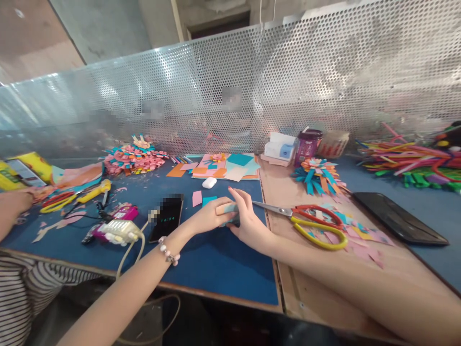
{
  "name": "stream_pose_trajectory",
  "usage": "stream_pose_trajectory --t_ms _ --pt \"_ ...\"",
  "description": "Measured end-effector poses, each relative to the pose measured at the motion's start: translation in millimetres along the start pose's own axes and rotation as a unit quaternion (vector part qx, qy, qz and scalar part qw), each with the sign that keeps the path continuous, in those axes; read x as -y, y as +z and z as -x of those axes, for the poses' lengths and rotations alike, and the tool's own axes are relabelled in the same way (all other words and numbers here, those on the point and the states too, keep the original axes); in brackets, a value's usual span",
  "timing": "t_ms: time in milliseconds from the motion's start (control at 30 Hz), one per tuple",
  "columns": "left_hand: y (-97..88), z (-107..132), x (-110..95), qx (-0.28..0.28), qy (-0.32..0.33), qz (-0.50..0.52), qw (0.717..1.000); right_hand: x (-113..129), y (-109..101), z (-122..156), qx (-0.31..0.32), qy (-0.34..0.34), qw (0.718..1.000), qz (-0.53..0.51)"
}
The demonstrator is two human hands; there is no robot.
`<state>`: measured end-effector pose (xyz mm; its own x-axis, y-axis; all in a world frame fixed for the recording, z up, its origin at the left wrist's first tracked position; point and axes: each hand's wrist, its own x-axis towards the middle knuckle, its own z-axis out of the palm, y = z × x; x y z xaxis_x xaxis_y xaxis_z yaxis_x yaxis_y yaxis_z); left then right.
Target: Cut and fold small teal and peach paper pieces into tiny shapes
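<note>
Bare hands (pixel 208 217) and forearms (pixel 126 290), pink-and-white beaded bracelet (pixel 169 252) on the left wrist (pixel 182 235), one red fingernail (pixel 230 189).

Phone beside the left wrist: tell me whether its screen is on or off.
On: the phone shows glowing digits on an otherwise mostly dark screen.

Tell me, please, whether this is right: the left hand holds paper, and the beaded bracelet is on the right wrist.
Not fully: the bracelet is on the left wrist, not the right one, as the head view shows. The left hand does hold paper.
</note>
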<state>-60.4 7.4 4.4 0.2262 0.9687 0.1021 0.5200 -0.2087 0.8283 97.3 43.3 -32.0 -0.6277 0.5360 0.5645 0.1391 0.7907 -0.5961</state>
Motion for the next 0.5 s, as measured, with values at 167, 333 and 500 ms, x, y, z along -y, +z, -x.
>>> stream_pose_trajectory --t_ms 167,333,500 --pt "2.6 -0.9 -0.6 -0.022 0.028 -0.024 0.999 7.4 -2.9 1.6 0.011 0.015 1.000 -0.015" --pt "5.7 -0.1 1.4 -0.013 -0.003 0.007 1.000 6.5 -5.7 0.9 0.019 0.025 0.999 -0.031" --pt "5.6 -2.4 3.9 -0.021 -0.002 0.045 0.999 6.7 -5.1 1.5 0.006 0.006 0.999 -0.031"
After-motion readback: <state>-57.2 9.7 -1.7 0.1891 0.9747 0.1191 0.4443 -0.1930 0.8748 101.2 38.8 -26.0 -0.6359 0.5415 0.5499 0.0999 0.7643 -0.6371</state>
